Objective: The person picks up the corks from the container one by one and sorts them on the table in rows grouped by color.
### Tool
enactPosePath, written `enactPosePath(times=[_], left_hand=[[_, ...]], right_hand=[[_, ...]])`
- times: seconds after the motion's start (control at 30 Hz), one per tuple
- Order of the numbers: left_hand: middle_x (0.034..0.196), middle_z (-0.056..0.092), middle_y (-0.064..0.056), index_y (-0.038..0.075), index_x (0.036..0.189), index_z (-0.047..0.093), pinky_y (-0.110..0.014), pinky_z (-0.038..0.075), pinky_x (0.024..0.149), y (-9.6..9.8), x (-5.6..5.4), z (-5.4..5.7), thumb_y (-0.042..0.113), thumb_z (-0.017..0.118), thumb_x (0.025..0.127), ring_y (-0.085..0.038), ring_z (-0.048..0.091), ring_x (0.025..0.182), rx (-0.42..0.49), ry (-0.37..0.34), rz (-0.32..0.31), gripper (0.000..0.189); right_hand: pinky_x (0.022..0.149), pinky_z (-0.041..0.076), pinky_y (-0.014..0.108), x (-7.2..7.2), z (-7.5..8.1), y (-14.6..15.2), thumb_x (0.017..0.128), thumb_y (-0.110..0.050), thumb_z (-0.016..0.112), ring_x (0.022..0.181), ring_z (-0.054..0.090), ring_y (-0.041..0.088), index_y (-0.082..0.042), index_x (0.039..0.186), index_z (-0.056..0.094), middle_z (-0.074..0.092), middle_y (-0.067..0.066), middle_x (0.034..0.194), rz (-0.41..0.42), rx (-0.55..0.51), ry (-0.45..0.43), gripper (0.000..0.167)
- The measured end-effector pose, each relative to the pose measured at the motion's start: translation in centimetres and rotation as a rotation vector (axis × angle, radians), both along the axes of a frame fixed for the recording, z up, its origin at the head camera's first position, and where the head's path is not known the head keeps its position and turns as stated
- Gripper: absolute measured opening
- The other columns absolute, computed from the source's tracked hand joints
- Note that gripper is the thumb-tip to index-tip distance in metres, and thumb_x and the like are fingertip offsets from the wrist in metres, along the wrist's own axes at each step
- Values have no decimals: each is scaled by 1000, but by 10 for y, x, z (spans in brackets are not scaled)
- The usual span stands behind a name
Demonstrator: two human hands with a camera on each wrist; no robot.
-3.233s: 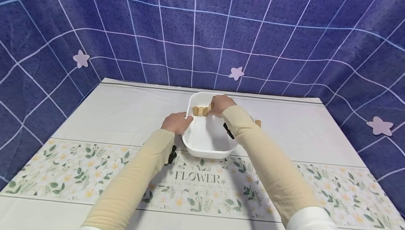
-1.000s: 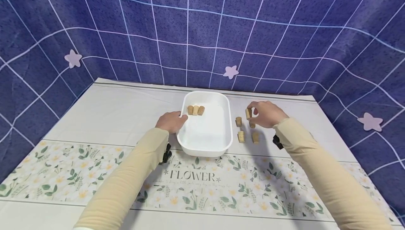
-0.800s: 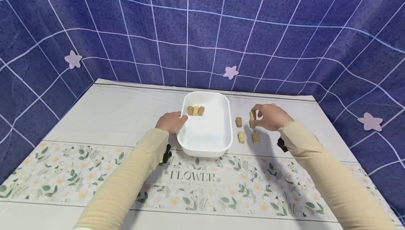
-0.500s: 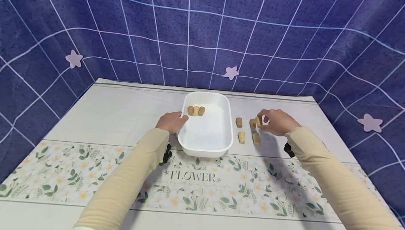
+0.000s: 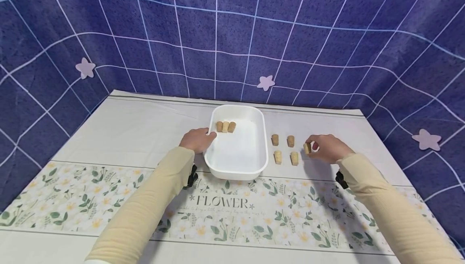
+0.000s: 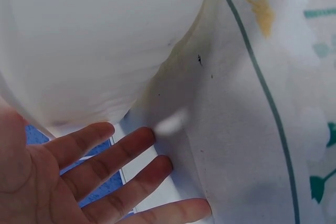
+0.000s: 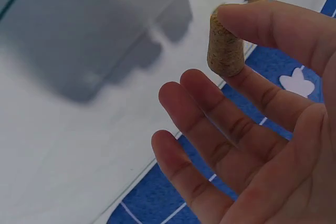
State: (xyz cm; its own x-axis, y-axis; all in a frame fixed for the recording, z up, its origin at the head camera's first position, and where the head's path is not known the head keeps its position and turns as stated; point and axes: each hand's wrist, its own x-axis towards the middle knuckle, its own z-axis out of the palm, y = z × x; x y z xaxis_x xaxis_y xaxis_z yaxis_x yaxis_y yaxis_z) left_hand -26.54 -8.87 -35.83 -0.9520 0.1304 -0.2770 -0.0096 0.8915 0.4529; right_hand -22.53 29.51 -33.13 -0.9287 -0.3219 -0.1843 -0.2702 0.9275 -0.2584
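My left hand (image 5: 197,140) holds the left rim of a white plastic tub (image 5: 237,171), thumb over the edge. In the left wrist view, that hand's fingers spread along the tub's outer wall (image 6: 94,51). Three cork stoppers (image 5: 225,126) lie side by side inside the tub at its far left. Right of the tub, my right hand (image 5: 328,149) pinches another cork stopper (image 7: 226,45) between thumb and index finger, its other fingers extended. Left of this hand, several corks stand on the table in two rows, including a far cork (image 5: 291,141) and a near cork (image 5: 294,158).
A white cloth with a flowered band (image 5: 225,211) covers the table (image 5: 145,135). Behind it and at both sides hangs a blue curtain (image 5: 232,46) with a white grid and stars. The tub sits near the table's middle, short of the back edge.
My right hand has carried a cork out of the tub to the right, past the standing corks and a little nearer to me. My left hand stays on the tub's rim.
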Motion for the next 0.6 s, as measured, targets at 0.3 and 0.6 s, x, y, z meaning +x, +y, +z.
enactPosePath(times=[0.3,0.6], left_hand=[[144,55,-22,2,153,43,-49,42,108,1,0,3,38,28,106,-37,56,126,0,-2,-3,61],[140,58,-22,1,152,44,-50,42,107,1,0,3,38,28,107,-37,57,123,2,-10,-2,60]], right_hand=[[75,53,45,4,-15,14,85,-9,77,86,64,30,9,122,62,69,16,97,1,-22,-44,44],[78,52,47,9,-20,12,83,-11,80,86,63,29,7,120,63,67,15,97,-29,-27,-56,44]])
